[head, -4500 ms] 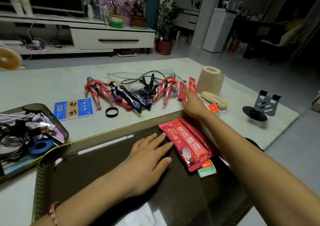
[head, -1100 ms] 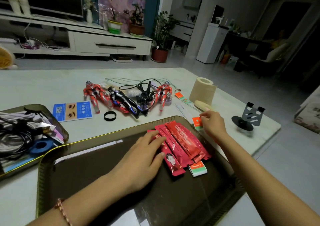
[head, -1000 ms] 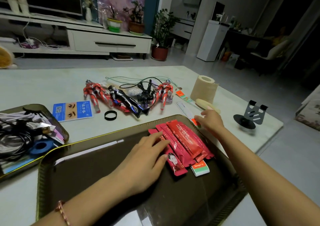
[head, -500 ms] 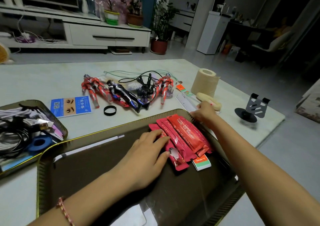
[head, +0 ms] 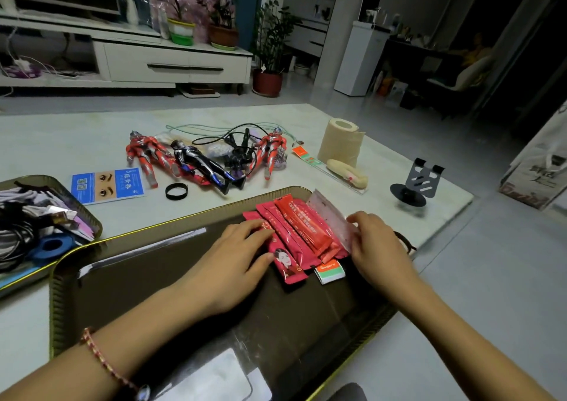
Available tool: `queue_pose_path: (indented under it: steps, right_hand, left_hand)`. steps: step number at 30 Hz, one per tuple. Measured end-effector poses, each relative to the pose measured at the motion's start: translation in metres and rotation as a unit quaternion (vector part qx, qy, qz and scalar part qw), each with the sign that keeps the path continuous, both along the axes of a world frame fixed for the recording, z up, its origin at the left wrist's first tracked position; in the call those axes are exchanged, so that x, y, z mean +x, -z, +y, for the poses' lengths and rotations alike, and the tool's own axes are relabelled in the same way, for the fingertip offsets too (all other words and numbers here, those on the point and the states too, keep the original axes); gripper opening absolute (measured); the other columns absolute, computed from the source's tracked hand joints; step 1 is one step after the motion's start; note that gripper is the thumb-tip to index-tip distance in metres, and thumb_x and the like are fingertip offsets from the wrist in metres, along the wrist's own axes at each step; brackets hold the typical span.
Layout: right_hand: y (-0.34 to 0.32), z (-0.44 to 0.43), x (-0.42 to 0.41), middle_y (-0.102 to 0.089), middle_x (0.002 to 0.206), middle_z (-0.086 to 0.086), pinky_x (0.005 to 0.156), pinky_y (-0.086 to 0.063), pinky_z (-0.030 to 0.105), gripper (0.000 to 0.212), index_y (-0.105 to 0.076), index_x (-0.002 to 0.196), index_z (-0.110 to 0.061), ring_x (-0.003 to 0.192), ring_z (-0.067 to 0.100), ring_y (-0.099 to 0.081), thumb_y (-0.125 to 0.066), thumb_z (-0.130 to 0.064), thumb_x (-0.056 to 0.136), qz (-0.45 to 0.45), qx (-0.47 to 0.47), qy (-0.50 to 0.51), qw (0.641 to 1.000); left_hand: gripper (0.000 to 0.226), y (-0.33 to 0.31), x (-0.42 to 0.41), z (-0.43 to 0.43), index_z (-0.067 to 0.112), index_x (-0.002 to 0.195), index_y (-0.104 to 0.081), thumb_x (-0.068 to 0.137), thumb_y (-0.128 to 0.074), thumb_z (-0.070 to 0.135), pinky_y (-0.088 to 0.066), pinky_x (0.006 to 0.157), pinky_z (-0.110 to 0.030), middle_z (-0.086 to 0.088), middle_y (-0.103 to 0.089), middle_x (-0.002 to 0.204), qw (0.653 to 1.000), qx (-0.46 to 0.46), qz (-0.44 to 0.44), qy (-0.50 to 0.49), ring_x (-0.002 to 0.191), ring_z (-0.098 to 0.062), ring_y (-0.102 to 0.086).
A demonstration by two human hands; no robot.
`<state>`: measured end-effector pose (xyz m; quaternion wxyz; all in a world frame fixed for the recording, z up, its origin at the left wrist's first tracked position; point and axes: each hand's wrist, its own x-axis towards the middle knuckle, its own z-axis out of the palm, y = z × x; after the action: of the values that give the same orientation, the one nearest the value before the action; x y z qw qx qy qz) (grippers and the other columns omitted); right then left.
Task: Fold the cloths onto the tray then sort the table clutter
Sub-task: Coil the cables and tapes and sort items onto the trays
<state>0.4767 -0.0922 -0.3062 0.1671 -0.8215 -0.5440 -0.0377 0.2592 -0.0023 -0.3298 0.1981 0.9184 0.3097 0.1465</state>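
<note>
**Grip.** Your right hand [head: 374, 241] has its fingers curled onto the near end of a pink packet [head: 329, 216] and is pinching it. The packet's far end appears lifted, close to the back rim. Your left hand [head: 233, 259] lies flat with fingers straight, its tips pressed on the near edge of the red sachets [head: 294, 235]. It grasps nothing.

**Location.** The sachets lie fanned and overlapping in the far right corner of the tray [head: 132, 278]. A green packet [head: 329, 273] touches their near ends. The pink packet sits against the right side of that stack, partly over it.

**Assessment.** The step in hand looks to be adding this packet to the sorted group.
- Lower the raised end first so the film lies flat, then bring it in line with the sachets.
- Use your left palm as a stop, since the stack is likely to skid on the smooth tray floor.
- Let go of the pinch only once the packet is wholly inside the rim.

**Outstanding.** Figures [head: 147, 155], cables [head: 233, 143], a roll [head: 340, 143] and a stand [head: 414, 186] lie on the table [head: 61, 143] behind the tray. No folded cloth shows on this tray. The second tray [head: 92, 219] at left holds cords; the rest of its load I cannot make out.
</note>
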Motion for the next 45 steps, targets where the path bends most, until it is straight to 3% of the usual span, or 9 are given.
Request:
queue_pose_path:
  steps: [8,14,17,22,28,32,36,39,45]
  right_hand:
    - [0.006,0.012,0.001,-0.065,0.107,0.007,0.081,-0.046,0.034,0.024,-0.064,0.111,-0.016,0.102,0.027,-0.056,-0.052,-0.019,0.090,0.048,-0.025,-0.021,0.998]
    - [-0.010,0.028,0.007,-0.058,0.087,-0.006,0.062,-0.028,0.016,0.020,-0.071,0.098,-0.011,0.079,0.008,-0.051,-0.054,-0.013,0.088,0.068,-0.005,-0.090,0.994]
    - [-0.021,0.054,0.035,-0.066,0.109,0.002,0.075,-0.034,0.018,0.025,-0.066,0.109,-0.010,0.090,0.012,-0.055,-0.051,-0.010,0.089,0.118,0.062,-0.016,0.991]
    - [-0.004,0.106,0.082,-0.050,0.130,0.021,0.093,-0.038,0.040,0.041,-0.044,0.131,-0.004,0.116,0.038,-0.046,-0.043,-0.007,0.090,0.024,0.012,0.053,0.998]
    - [0.009,0.143,0.105,-0.049,0.128,0.019,0.092,-0.035,0.041,0.039,-0.039,0.131,-0.006,0.117,0.036,-0.045,-0.044,-0.021,0.095,-0.027,-0.083,0.107,0.990]
    - [0.016,0.147,0.109,-0.054,0.117,0.017,0.086,-0.030,0.037,0.027,-0.055,0.117,-0.006,0.109,0.035,-0.045,-0.045,-0.013,0.092,-0.137,-0.032,0.127,0.982]
    - [0.002,0.140,0.091,-0.061,0.101,0.020,0.074,-0.034,0.037,0.025,-0.063,0.100,-0.001,0.095,0.039,-0.051,-0.047,-0.016,0.087,-0.064,0.086,0.114,0.988]
    - [-0.020,0.119,0.046,-0.061,0.090,0.007,0.064,-0.035,0.030,0.027,-0.060,0.109,-0.007,0.081,0.026,-0.055,-0.054,-0.016,0.085,0.075,0.181,0.024,0.980]
    - [-0.038,0.053,-0.062,-0.055,0.074,-0.003,0.059,-0.033,0.028,0.028,-0.059,0.110,-0.015,0.066,0.016,-0.049,-0.055,-0.019,0.083,0.103,0.159,-0.192,0.963]
  left_hand:
    - [0.094,-0.003,0.001,-0.003,0.029,0.147,-0.021,0.064,0.001,0.067,0.003,0.108,-0.018,0.009,-0.009,0.156,1.000,0.019,-0.005,-0.010,0.142,-0.005,0.000]
    - [0.096,-0.005,0.002,-0.006,0.038,0.147,-0.005,0.060,0.006,0.075,0.013,0.106,-0.018,0.019,0.013,0.150,0.999,0.014,0.029,0.012,0.132,0.005,0.020]
    - [0.108,-0.004,0.002,-0.003,0.042,0.145,0.002,0.048,0.016,0.090,0.014,0.107,-0.019,0.021,0.020,0.145,0.999,0.018,0.031,0.017,0.136,0.001,0.022]
    - [0.090,0.000,0.002,-0.002,0.052,0.128,0.022,0.044,0.034,0.082,0.031,0.098,-0.016,0.025,0.036,0.139,0.997,0.020,0.056,0.052,0.126,0.003,0.040]
    - [0.075,-0.001,0.002,-0.002,0.057,0.126,0.022,0.054,0.027,0.077,0.038,0.090,-0.013,0.028,0.039,0.136,0.995,0.011,0.064,0.077,0.122,0.005,0.045]
    - [0.070,0.000,0.003,-0.002,0.060,0.124,0.020,0.057,0.023,0.077,0.037,0.091,-0.012,0.031,0.039,0.134,0.996,0.007,0.053,0.068,0.122,0.008,0.043]
    - [0.080,-0.001,0.005,0.000,0.046,0.142,-0.007,0.070,0.005,0.082,0.009,0.111,-0.012,0.028,0.006,0.149,0.997,0.016,-0.069,0.039,0.135,0.014,0.015]
    - [0.040,-0.011,0.005,0.001,0.027,0.123,-0.052,0.090,-0.034,0.039,-0.025,0.092,0.002,0.021,-0.051,0.123,0.943,-0.043,-0.318,-0.086,0.113,0.022,-0.038]
    - [0.040,-0.015,0.005,0.004,0.011,0.119,-0.056,0.086,-0.034,0.018,-0.027,0.087,0.004,0.007,-0.053,0.115,0.907,-0.045,-0.383,-0.166,0.103,0.008,-0.044]
